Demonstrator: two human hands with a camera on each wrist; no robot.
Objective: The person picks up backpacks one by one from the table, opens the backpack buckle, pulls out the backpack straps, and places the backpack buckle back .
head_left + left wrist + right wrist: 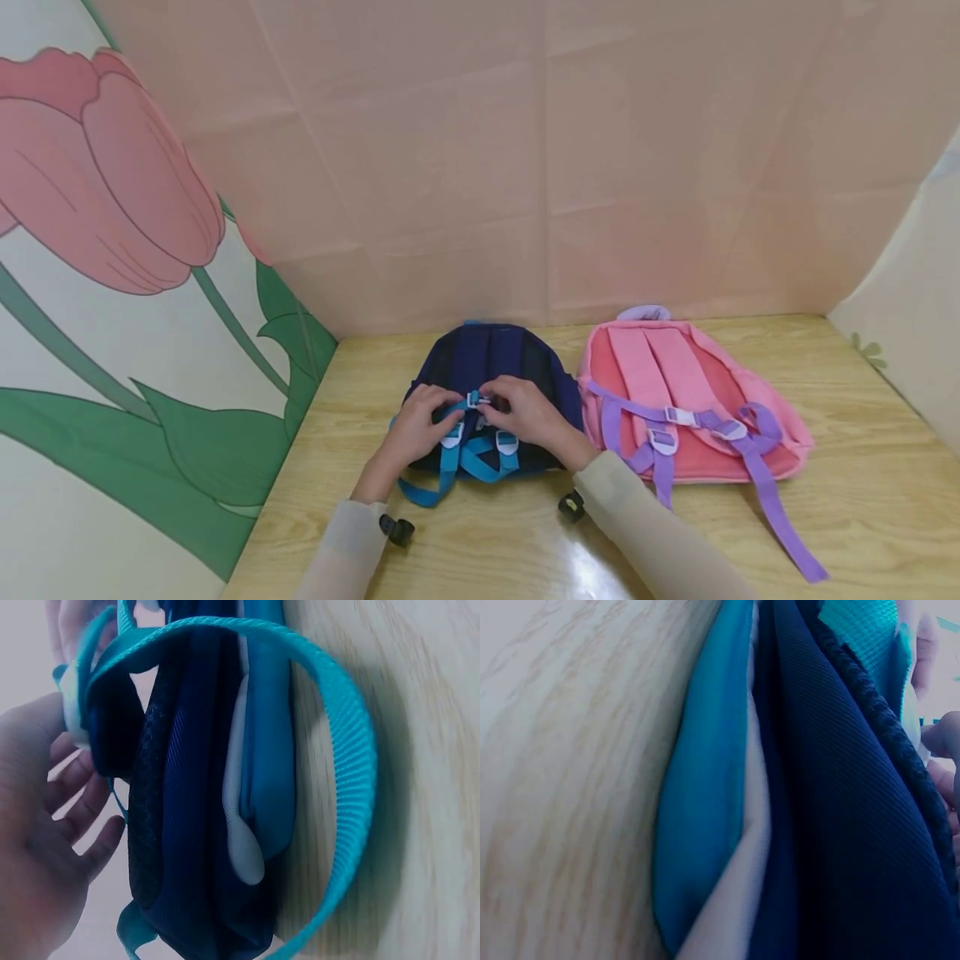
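A navy backpack (468, 354) lies on the table with its shoulder straps facing up. Across them runs a blue chest strap with a small pale buckle (474, 400). My left hand (416, 423) pinches the buckle's left side, where the blue strap meets it. From the other side, my right hand (528, 412) pinches the buckle's right end between thumb and forefinger. A loop of turquoise webbing (352, 765) arcs out beside the bag in the left wrist view. The right wrist view shows the bag's navy side (840, 787) up close, with the fingertips partly cut off.
A pink backpack (697, 358) with purple straps lies right beside the navy one, to its right. One purple strap end (783, 525) trails toward the table's front. The wooden table (315, 500) meets a pinkish backdrop (450, 167) behind and a tulip-print panel (150, 192) at left.
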